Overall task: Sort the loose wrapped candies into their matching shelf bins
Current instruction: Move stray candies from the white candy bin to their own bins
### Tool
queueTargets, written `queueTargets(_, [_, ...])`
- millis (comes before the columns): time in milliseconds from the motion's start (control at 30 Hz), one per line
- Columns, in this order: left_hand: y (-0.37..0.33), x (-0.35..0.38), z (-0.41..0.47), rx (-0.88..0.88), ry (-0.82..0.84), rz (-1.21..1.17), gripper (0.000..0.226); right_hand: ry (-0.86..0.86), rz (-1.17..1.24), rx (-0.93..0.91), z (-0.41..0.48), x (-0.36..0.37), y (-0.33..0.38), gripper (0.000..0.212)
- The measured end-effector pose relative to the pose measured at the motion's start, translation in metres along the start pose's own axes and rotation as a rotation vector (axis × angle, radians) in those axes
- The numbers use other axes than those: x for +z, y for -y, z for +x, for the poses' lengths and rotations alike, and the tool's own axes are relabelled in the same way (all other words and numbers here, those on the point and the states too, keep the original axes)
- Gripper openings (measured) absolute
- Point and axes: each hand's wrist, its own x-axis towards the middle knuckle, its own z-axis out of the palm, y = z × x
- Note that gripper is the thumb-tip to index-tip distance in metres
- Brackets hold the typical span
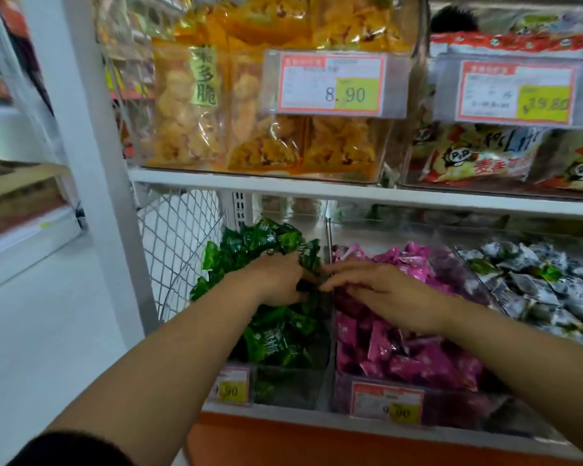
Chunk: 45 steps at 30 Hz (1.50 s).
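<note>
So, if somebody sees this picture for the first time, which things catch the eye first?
Two bare hands meet at the thin clear divider in the bottom row. The left hand lies on the shiny green wrapped candies, and the right hand, fingers stretched out, is over the pink wrapped candies. Higher up, orange-yellow snack bags sit behind a red-edged price tag reading 8.90.

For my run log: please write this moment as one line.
phase: sorting | left hand: on green candies, grip unclear | right hand: flat over pink candies
</note>
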Motion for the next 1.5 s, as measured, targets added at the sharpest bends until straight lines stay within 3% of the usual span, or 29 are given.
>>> queueTargets(100, [0.003, 0.005, 0.001, -0.007, 0.024, 0.109, 0.038, 0.003, 0.003, 0.002, -0.001, 0.000, 0.001, 0.040])
queueTargets(367, [0.033, -0.002, -0.026, 0.031, -0.070, -0.185, 0.020, -0.004, -0.047, -0.003, -0.003, 0.001, 0.003, 0.037])
queueTargets(700, [0.058, -0.010, -0.061, -0.077, -0.233, -0.194, 0.018, 0.007, -0.053, 0.011, -0.007, 0.003, 0.010, 0.037])
queueTargets(867, [0.060, -0.005, -0.068, -0.146, -0.113, -0.183, 0.024, 0.015, -0.060, 0.012, -0.007, 0.003, 0.010, 0.037])
queueTargets(967, [0.053, -0.015, -0.069, -0.154, -0.154, -0.273, 0.036, 0.015, 0.000, 0.022, -0.008, 0.002, 0.011, 0.035])
queueTargets(1067, [0.029, -0.028, -0.062, -0.104, -0.338, -0.488, 0.024, 0.016, 0.152, 0.067, -0.006, -0.001, 0.010, 0.035])
queueTargets(1133, [0.011, -0.031, -0.051, -0.064, -0.314, -0.592, 0.023, 0.015, 0.210, 0.081, -0.004, -0.002, 0.008, 0.035])
queueTargets(1267, [-0.005, -0.008, -0.022, -0.069, -0.083, -0.480, 0.027, -0.004, 0.237, 0.079, -0.002, -0.001, 0.004, 0.038])
queueTargets(1500, [-0.003, 0.013, -0.003, -0.199, -0.134, -0.305, 0.029, -0.007, 0.235, 0.066, -0.001, -0.001, -0.001, 0.039])
